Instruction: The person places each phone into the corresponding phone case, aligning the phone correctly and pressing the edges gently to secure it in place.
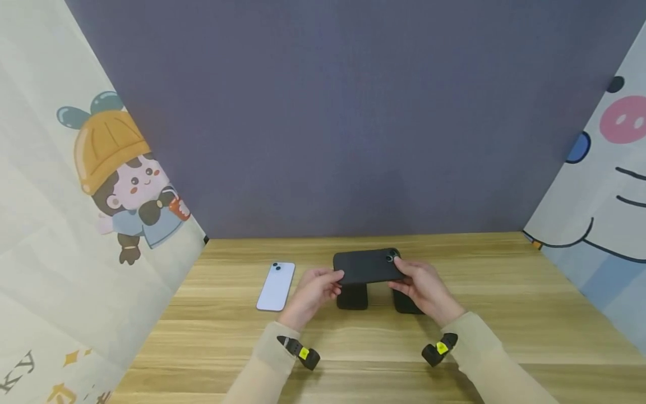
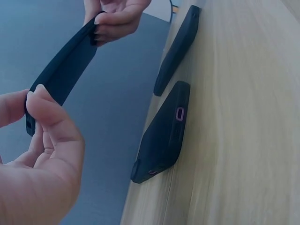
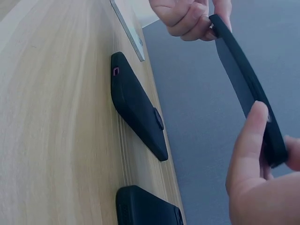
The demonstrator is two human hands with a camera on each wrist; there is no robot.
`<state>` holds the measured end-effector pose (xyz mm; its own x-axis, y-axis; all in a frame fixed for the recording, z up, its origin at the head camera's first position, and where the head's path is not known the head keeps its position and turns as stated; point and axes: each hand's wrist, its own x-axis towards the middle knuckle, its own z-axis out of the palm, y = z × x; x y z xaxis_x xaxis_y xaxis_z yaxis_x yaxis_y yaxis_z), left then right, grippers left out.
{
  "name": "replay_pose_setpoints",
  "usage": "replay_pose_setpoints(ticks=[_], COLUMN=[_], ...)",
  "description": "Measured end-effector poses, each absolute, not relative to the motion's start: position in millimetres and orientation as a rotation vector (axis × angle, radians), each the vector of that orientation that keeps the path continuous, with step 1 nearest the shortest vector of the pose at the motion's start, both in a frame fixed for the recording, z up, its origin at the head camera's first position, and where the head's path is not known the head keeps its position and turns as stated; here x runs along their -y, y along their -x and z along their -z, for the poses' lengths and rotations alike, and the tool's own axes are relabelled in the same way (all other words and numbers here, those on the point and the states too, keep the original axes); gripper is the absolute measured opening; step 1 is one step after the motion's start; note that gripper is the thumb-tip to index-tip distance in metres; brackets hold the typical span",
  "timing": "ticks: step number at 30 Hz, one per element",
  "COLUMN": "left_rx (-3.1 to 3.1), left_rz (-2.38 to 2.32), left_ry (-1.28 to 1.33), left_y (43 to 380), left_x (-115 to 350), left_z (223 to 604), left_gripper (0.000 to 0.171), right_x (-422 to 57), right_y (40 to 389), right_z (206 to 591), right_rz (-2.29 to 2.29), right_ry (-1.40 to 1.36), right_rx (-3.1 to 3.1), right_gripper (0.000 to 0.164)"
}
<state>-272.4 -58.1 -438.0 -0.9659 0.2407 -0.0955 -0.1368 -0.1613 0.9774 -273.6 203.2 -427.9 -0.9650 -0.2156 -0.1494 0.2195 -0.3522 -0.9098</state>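
Observation:
Both hands hold a black phone case (image 1: 363, 266) sideways above the table. My left hand (image 1: 312, 294) pinches its left end between thumb and fingers. At the other end, beside the camera ring, my right hand (image 1: 425, 289) grips it with the thumb on the back. In the right wrist view the case (image 3: 246, 70) looks bowed along its long edge; I cannot tell for sure whether a phone is inside. Beneath it lie a black-cased phone (image 1: 352, 298) with a pinkish port (image 2: 180, 114) and another black-cased item (image 1: 406, 304), partly hidden by the right hand.
A pale lilac phone (image 1: 276, 286) lies back up on the wooden table (image 1: 363, 353), left of the left hand. A grey-blue panel (image 1: 323, 112) stands behind the table. Printed cloths hang on the left (image 1: 40, 196) and right (image 1: 595, 224).

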Motion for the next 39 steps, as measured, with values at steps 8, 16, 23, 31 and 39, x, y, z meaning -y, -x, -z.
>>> replay_pose_setpoints(ticks=[8, 16, 23, 31, 39], left_rx=[-1.956, -1.934, -1.885, -1.911, -2.001], left_rz=[-2.203, -2.116, -2.115, -2.177, -2.131], left_ry=[-0.102, -0.185, -0.179, -0.152, -0.195], left_y=[274, 255, 239, 239, 236], left_x=[63, 86, 107, 111, 113], left_z=[436, 438, 439, 440, 438], left_gripper=[0.024, 0.023, 0.036, 0.038, 0.034], right_x=[-203, -182, -160, -157, -163], right_y=[274, 237, 200, 192, 195], right_z=[430, 434, 440, 441, 439], right_rz=[2.296, 2.351, 2.389, 2.336, 2.183], right_ry=[0.015, -0.016, -0.007, 0.021, 0.059], right_rx=[-1.677, -1.679, -1.682, -1.659, -1.807], right_gripper=[0.039, 0.031, 0.031, 0.031, 0.035])
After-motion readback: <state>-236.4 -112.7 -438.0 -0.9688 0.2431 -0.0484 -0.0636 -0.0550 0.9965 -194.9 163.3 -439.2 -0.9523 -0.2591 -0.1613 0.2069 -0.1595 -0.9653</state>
